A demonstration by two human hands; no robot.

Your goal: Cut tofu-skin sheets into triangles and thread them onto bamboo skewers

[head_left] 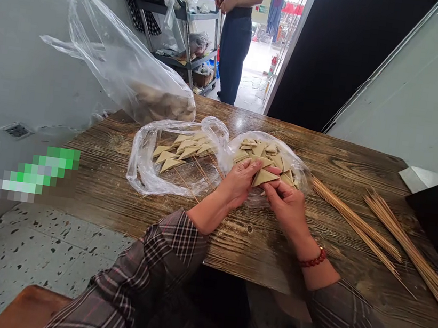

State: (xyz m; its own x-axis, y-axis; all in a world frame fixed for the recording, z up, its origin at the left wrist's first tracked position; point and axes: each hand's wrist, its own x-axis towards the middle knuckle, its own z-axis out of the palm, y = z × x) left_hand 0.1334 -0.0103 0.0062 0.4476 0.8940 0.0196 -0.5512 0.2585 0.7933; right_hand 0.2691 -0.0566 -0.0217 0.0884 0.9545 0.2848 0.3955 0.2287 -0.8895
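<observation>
In front of me, my left hand [239,184] and my right hand [287,199] meet over a clear plastic bag [302,174]. Between their closed fingers is a tan triangle [264,177] that looks like folded tofu sheet. My left thumb and fingers grip its left side, and my right fingers pinch its right side. More tan triangles [259,149] lie loose in the bag beneath. To the left, another open clear bag [135,161] holds triangles [189,146] with thin wooden skewers [202,170] sticking out toward me. Whether a skewer is in either hand is hidden.
Two bundles of wooden skewers [357,220] lie on the right of the wooden table [117,204]. A tall plastic bag [134,72] stands at the back left. A black box [433,219] sits at the right edge. A person [235,42] stands beyond, near a shelf cart [189,47].
</observation>
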